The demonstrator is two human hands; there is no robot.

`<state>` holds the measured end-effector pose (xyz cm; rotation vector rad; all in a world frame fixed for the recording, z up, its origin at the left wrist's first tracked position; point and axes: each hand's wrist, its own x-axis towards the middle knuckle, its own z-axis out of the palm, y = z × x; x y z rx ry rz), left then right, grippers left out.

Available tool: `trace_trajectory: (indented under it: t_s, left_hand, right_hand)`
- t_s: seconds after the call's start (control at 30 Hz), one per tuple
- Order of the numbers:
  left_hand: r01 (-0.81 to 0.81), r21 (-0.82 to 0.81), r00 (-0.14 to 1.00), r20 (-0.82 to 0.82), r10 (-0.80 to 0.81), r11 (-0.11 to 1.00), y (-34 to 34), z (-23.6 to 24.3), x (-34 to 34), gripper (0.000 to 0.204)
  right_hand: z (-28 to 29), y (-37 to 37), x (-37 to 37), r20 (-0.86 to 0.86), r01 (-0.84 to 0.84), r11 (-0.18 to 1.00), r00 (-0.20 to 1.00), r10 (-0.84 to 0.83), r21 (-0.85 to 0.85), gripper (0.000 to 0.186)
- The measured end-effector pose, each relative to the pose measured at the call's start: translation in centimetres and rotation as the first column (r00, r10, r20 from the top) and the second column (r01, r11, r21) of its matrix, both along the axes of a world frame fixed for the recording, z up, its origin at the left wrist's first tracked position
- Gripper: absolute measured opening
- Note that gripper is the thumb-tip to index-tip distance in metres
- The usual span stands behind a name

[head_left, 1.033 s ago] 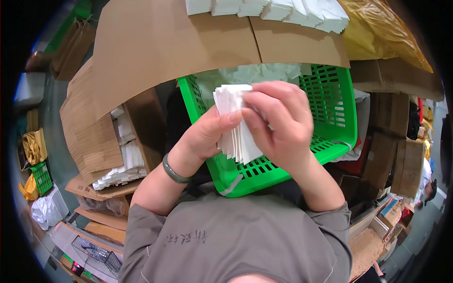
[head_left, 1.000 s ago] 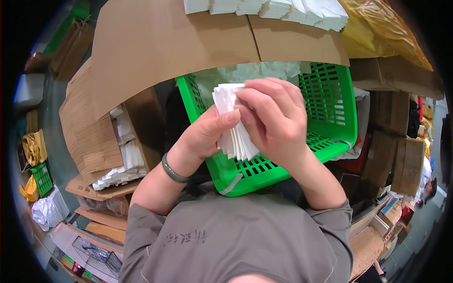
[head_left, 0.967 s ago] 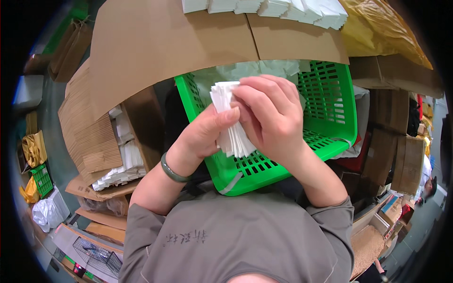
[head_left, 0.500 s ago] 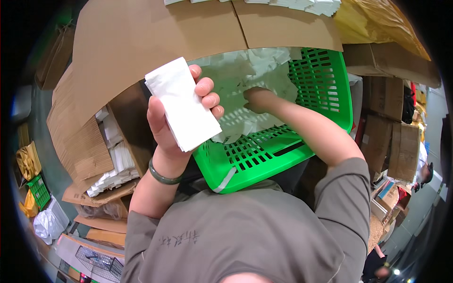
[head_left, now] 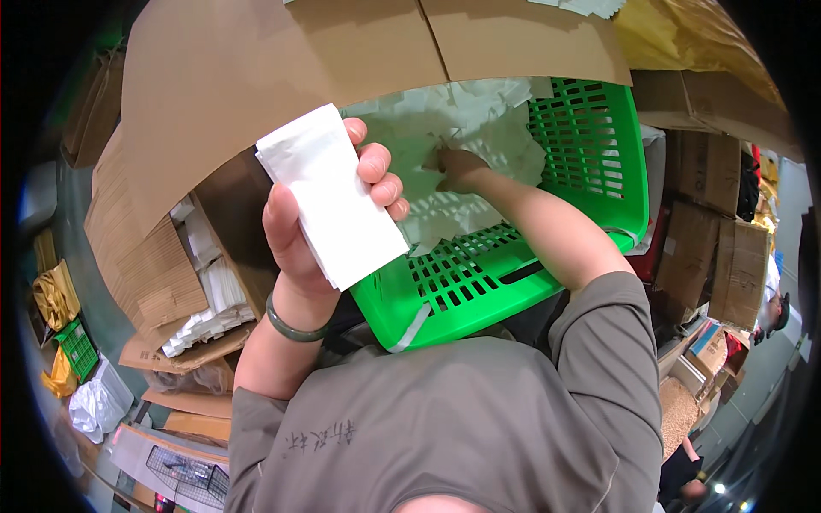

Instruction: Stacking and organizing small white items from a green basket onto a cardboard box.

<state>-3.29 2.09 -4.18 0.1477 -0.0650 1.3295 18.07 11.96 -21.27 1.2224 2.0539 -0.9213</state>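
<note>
A thin stack of flat white paper pieces (head_left: 338,209) stands tilted in my left hand (head_left: 295,231), with the thumb on one edge and the fingers wrapped round the other. My right hand (head_left: 463,170) reaches down into a green plastic basket (head_left: 479,312). Its thumb and fingers are bent and apart over a heap of loose white paper pieces (head_left: 419,209), and I make out nothing between them. The fingertips partly blend into the pale paper. A cardboard sheet (head_left: 342,51) hides the basket's far edge.
To the left, a cardboard box holds bundled white papers (head_left: 221,295). Brown cartons (head_left: 710,248) stand on the right, and yellow plastic sheeting (head_left: 684,43) lies at the far right. A white bag (head_left: 101,398) and a wire basket (head_left: 184,474) sit at the lower left.
My right hand has shifted slightly left inside the basket, over the loose papers. My left hand still holds the stack, now turned a little flatter to view and slightly lower.
</note>
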Motion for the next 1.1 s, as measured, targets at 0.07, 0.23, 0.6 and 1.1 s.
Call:
trace_trajectory:
  t_s: [0.07, 0.23, 0.6, 1.1]
  left_hand:
    - [0.004, -0.003, 1.0, -0.027, -0.004, 1.0, 0.2, 0.0, 0.1, 0.076]
    - [0.003, 0.004, 1.0, -0.03, -0.003, 1.0, 0.2, -0.3, 0.0, 0.074]
    - [-0.034, -0.056, 0.985, -0.171, 0.024, 0.998, 0.2, 0.0, 0.3, 0.057]
    - [0.109, -0.228, 0.707, -0.666, -0.237, 0.968, 0.5, 2.5, 2.0, 0.044]
  right_hand:
    - [-1.0, 0.3, 0.6, -0.004, 0.102, 0.992, 0.995, -0.103, -0.073, 0.047]
    - [-1.0, 1.3, 1.2, 0.004, -0.007, 0.991, 1.0, 0.007, -0.133, 0.048]
    - [11.4, 4.0, 4.0, -0.131, 0.178, 0.892, 0.959, -0.253, -0.416, 0.042]
    - [22.6, -4.4, 1.7, -0.703, 0.381, 0.688, 0.125, -0.7, -0.617, 0.049]
